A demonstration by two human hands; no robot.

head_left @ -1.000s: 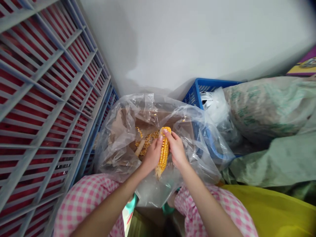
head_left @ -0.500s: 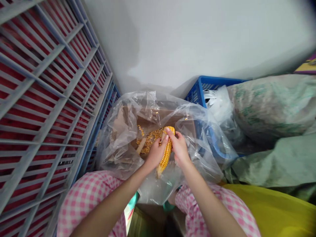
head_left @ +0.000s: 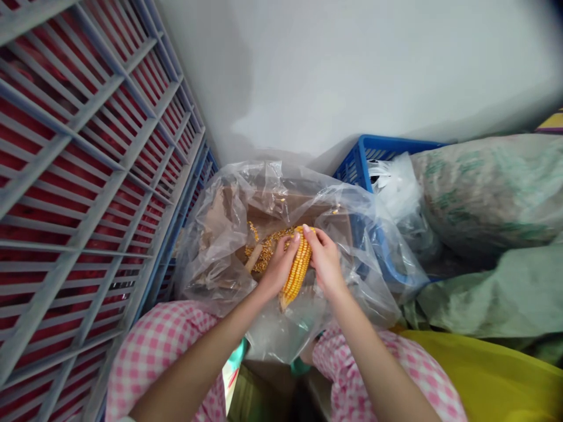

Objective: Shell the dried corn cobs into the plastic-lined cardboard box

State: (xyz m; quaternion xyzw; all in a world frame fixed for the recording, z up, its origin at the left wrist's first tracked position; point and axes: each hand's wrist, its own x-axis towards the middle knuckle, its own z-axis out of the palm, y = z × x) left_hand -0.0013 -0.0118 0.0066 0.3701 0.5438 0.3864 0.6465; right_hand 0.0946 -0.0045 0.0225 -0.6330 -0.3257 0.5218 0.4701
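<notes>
A yellow ear of corn is gripped between both hands, tilted with its pointed end toward me. My left hand wraps its left side, thumb along the kernels. At the upper end, my right hand closes round the right side with its thumb on top. Beneath lies a cardboard box lined with a clear plastic bag. Loose corn kernels are heaped inside it, with a bare corncob lying on them at the left.
Stacked plastic crates with red contents rise close on the left. To the right stands a blue basket holding white plastic bags. A stuffed woven sack and a yellow bag lie farther right. A white wall stands behind.
Both thumbs have shifted slightly on the ear of corn, the right one closer to its upper end. Both hands still hold it. The view has moved a little.
</notes>
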